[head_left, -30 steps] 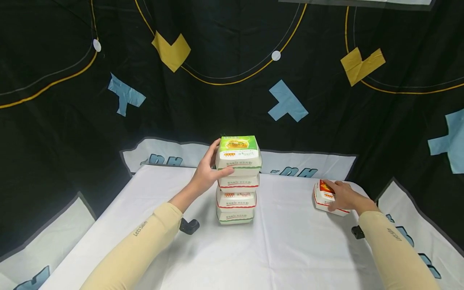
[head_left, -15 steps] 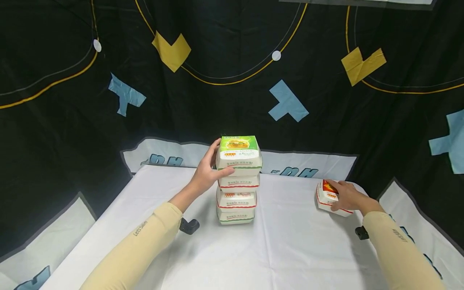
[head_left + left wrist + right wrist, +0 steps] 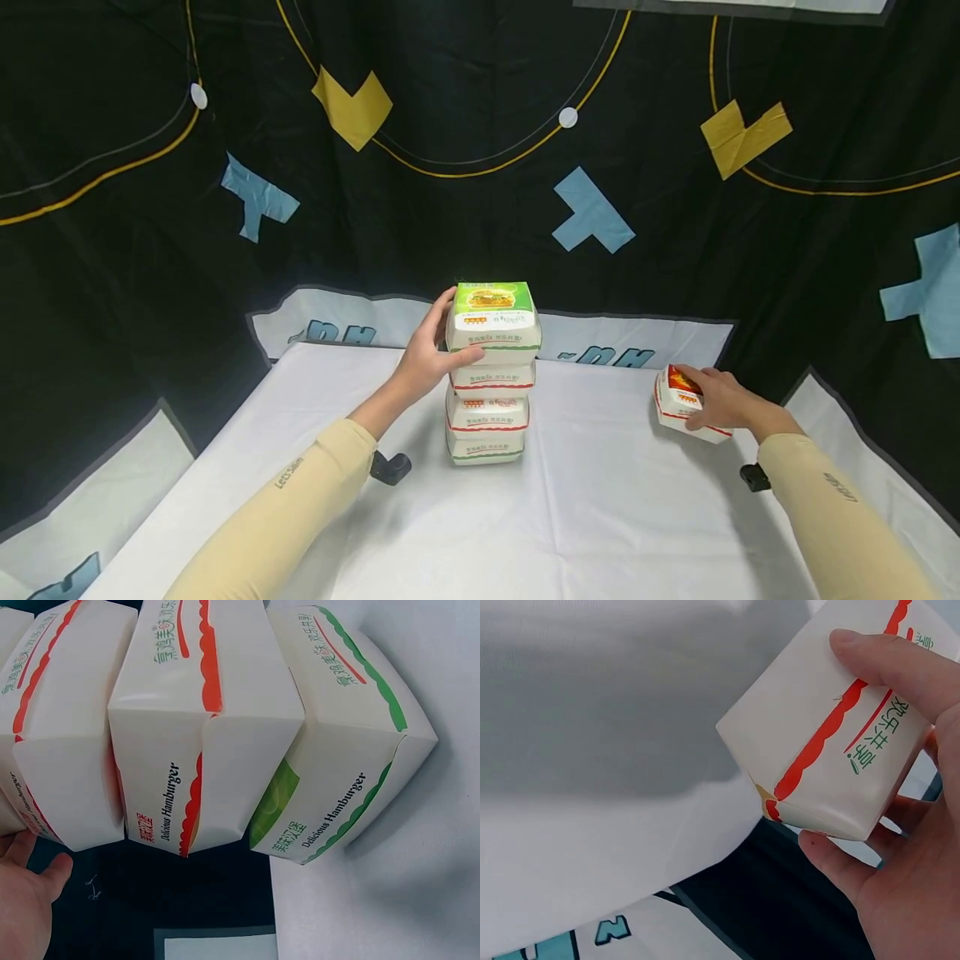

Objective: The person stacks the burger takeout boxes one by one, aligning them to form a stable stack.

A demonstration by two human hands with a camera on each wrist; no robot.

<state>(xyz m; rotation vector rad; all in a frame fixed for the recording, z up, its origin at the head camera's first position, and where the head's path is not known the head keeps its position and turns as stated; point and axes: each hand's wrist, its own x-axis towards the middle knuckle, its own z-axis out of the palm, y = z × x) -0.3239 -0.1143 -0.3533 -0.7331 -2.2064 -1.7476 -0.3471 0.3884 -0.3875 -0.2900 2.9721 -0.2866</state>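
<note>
Several white hamburger boxes (image 3: pixel 487 415) are stacked on the white table, trimmed in red or green. The top box (image 3: pixel 493 325) has a green lid with a burger picture. At its left side my left hand (image 3: pixel 429 360) holds it, thumb on the front face; the left wrist view shows the lower boxes (image 3: pixel 202 727) close up, with part of the left hand (image 3: pixel 26 900) at the lower left edge. Near the table's right end my right hand (image 3: pixel 723 400) grips a red-lidded hamburger box (image 3: pixel 672 405). In the right wrist view the thumb lies across this box's (image 3: pixel 817 712) printed side.
The white-clothed table (image 3: pixel 592 500) stretches toward me between the forearms. Behind it hangs a black curtain (image 3: pixel 465 225) with yellow and blue tape pieces. Small black objects sit beneath each wrist, one at the left (image 3: pixel 391 469) and one at the right (image 3: pixel 754 477).
My right hand and the red-lidded box have shifted slightly to the right, and the box sits a little higher in view. The left hand and the stack have stayed put.
</note>
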